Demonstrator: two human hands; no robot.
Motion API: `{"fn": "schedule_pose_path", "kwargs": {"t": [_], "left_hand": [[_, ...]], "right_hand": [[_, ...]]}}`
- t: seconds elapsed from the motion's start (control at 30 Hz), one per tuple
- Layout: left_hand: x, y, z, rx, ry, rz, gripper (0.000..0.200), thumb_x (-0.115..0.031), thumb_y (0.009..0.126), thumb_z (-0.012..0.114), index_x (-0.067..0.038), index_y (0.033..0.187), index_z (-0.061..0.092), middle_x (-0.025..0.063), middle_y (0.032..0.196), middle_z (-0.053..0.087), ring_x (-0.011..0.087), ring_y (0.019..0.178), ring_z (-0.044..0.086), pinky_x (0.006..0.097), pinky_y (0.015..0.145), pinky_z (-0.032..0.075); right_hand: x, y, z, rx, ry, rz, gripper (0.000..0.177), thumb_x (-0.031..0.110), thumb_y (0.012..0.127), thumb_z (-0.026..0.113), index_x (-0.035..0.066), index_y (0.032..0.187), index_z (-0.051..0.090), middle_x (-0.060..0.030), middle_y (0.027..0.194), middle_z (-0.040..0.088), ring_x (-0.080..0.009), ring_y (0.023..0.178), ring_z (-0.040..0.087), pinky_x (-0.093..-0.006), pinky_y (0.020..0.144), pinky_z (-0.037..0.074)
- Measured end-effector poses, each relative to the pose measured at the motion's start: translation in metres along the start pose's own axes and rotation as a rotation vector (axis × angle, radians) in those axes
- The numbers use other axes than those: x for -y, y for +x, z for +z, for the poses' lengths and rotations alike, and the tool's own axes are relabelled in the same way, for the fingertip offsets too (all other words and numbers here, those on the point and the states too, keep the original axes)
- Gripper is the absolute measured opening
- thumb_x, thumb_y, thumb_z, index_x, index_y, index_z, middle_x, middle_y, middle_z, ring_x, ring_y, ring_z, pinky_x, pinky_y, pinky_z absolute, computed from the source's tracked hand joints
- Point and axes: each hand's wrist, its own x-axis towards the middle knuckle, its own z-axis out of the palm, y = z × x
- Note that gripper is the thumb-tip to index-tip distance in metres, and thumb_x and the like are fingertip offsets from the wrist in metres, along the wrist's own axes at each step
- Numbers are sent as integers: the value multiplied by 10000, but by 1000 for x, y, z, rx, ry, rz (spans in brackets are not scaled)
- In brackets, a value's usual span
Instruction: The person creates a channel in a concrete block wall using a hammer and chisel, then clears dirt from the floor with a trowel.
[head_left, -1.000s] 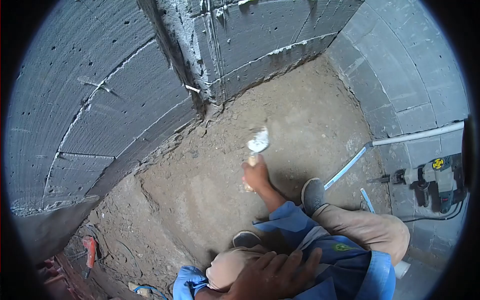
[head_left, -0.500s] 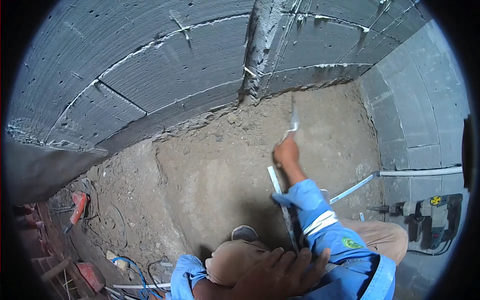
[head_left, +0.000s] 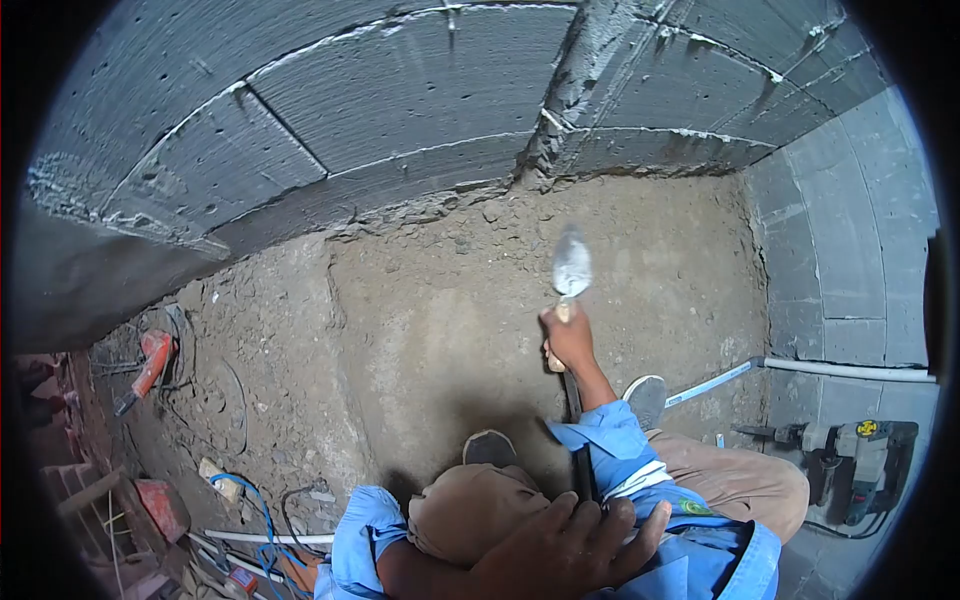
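Observation:
My right hand (head_left: 570, 338) is closed around the wooden handle of a trowel (head_left: 572, 265). The trowel's pointed metal blade, a little blurred, hovers over or close to the dirt floor (head_left: 430, 330) and points toward the block wall. Below that hand, a dark narrow strip (head_left: 584, 472) runs down beside my right sleeve, partly hidden by the forearm. My left hand (head_left: 560, 550) lies across my lap near the right sleeve, holding nothing, its fingers stretched out.
Grey block walls (head_left: 400, 100) rise ahead and at right. A rotary hammer (head_left: 860, 465) lies at right, below a white pipe (head_left: 850, 372). An orange-red power tool (head_left: 155, 360) with cables lies at left. Blue cord (head_left: 262, 510) and a red container (head_left: 162, 508) are at lower left.
My right hand has drawn the trowel back from the wall and turned it, so its blade face now shows. The strip beneath the forearm looks dark instead of pale. The view has shifted.

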Motion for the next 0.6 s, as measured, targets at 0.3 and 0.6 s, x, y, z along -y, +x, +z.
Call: {"fn": "schedule_pose_path", "kwargs": {"t": [0.3, 0.6], "left_hand": [[-24, -19, 24, -240, 60, -65, 480, -295, 934, 479, -79, 1360, 430, 95, 1082, 562, 206, 939, 556, 339, 848, 485], [-28, -25, 7, -257, 147, -115, 501, -257, 898, 490, -99, 1368, 416, 81, 1089, 553, 197, 903, 560, 335, 847, 483]], "right_hand": [[36, -24, 40, -67, -505, -115, 506, 181, 817, 629, -24, 1225, 412, -302, 993, 641, -449, 954, 629, -507, 844, 488], [-3, -55, 6, -204, -564, -194, 489, 173, 818, 634, 28, 1236, 426, -268, 912, 657, -448, 867, 641, -547, 762, 489]]}}
